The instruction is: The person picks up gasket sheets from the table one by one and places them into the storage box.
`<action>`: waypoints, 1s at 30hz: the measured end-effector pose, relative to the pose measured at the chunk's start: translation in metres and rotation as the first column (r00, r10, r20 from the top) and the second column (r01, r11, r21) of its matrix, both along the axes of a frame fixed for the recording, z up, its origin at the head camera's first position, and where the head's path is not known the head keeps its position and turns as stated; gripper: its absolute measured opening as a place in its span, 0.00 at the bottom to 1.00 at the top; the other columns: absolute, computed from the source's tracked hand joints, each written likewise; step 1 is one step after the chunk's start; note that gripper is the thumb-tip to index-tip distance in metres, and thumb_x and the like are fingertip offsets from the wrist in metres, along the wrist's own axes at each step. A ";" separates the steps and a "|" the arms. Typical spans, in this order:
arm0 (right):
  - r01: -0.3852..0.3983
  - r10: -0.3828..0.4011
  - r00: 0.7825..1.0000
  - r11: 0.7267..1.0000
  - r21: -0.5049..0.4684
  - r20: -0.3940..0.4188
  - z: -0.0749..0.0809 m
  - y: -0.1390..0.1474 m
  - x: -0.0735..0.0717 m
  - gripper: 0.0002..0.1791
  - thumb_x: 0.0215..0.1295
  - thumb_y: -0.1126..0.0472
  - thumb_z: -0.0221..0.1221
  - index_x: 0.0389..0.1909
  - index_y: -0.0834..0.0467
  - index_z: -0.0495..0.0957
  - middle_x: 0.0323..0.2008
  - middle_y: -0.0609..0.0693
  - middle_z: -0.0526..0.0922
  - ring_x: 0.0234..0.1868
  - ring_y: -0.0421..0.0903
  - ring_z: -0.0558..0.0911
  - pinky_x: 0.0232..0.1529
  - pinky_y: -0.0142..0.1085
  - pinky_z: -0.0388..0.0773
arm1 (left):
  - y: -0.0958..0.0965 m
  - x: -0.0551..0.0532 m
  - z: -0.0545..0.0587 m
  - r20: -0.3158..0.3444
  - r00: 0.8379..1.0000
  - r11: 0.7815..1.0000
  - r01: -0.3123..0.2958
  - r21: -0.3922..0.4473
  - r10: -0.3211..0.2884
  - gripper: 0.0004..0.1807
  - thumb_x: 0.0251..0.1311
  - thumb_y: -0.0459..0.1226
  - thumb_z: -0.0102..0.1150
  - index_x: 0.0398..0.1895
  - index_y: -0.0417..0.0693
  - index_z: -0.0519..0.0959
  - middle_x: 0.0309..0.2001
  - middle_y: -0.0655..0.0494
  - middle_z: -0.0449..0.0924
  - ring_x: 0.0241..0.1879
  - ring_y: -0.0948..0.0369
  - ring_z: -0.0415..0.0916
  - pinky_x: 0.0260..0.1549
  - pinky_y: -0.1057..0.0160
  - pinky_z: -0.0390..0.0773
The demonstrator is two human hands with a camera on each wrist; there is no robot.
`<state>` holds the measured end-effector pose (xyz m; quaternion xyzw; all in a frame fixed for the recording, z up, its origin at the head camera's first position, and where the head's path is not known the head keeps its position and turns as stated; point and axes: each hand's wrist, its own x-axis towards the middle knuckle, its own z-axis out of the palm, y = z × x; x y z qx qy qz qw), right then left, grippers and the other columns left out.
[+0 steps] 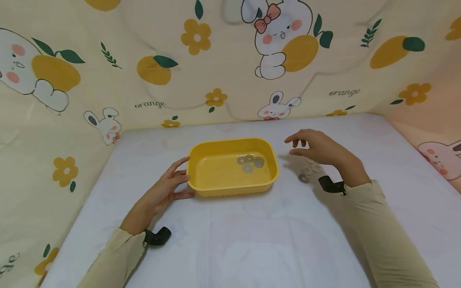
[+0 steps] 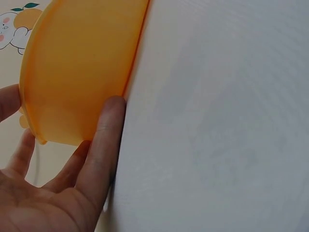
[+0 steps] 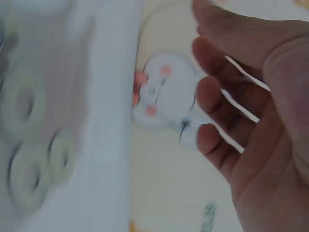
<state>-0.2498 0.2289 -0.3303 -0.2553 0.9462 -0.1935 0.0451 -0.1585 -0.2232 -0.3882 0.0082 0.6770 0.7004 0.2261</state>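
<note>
A shallow yellow plastic tray (image 1: pixel 212 170) stands on the white cloth. Several flat metal washers (image 1: pixel 245 169) lie together in its right half. At the tray's left end my left hand (image 1: pixel 163 195) rests its spread fingers against the wall and rim; the left wrist view has its thumb (image 2: pixel 104 140) along the lower edge. My right hand (image 1: pixel 318 146) hovers to the right of the tray, fingers loosely bent and thumb apart from them, with nothing seen between. Beneath it, more washers (image 1: pixel 300 176) lie on the cloth, blurred in the right wrist view and partly hidden by the hand in the head view.
A white cloth (image 1: pixel 248 240) covers the table. Behind it hangs a cream curtain (image 1: pixel 230 72) printed with rabbits and oranges, which also runs down the left side. A pinkish printed sheet (image 1: pixel 414 124) borders the right. Both wrists carry small black cameras (image 1: pixel 158 237).
</note>
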 end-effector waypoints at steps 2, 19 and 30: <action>0.031 -0.031 0.999 0.999 0.018 0.016 -0.003 0.013 -0.002 0.21 0.64 0.58 0.66 0.58 0.54 0.80 0.41 0.48 0.80 0.44 0.48 0.73 0.41 0.39 0.73 | 0.000 0.000 -0.001 -0.001 1.000 1.000 -0.001 0.005 0.001 0.36 0.72 0.40 0.53 0.78 0.69 0.50 0.74 0.42 0.57 0.59 0.54 0.74 0.53 0.49 0.84; 0.090 -0.098 0.975 0.995 0.052 0.201 -0.025 0.061 -0.009 0.20 0.66 0.71 0.58 0.52 0.49 0.85 0.51 0.54 0.82 0.54 0.55 0.75 0.55 0.54 0.75 | 0.000 -0.001 -0.002 -0.008 1.000 1.000 -0.004 0.009 0.004 0.36 0.73 0.38 0.52 0.78 0.69 0.51 0.73 0.41 0.57 0.60 0.53 0.74 0.52 0.48 0.84; 0.118 -0.131 0.953 0.991 0.063 0.272 -0.038 0.063 -0.016 0.19 0.65 0.71 0.58 0.54 0.53 0.81 0.51 0.55 0.81 0.52 0.56 0.75 0.56 0.55 0.74 | 0.000 0.000 -0.001 -0.004 1.000 1.000 0.004 0.006 -0.004 0.36 0.72 0.39 0.52 0.78 0.68 0.50 0.74 0.42 0.57 0.58 0.55 0.75 0.53 0.49 0.84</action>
